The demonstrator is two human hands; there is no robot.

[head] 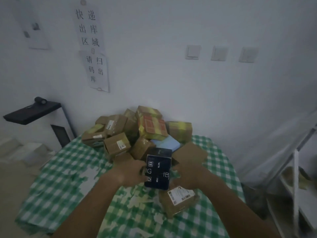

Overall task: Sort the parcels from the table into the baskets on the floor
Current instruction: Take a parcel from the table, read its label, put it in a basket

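A dark navy box (158, 169) with white print is held upright between my two hands above the table. My left hand (130, 170) grips its left side and my right hand (187, 176) grips its right side. Behind it a pile of brown cardboard parcels (116, 145) covers the far half of the table, some wrapped in yellow tape (152, 127), with a light blue packet (169, 143) among them. A single brown parcel with a white label (178, 201) lies below my right hand. No basket is in view.
The table wears a green and white checked cloth (65, 177) and stands against a white wall with paper signs (92, 47). A black shelf (32, 112) stands at the left, a white metal rack (295, 169) at the right.
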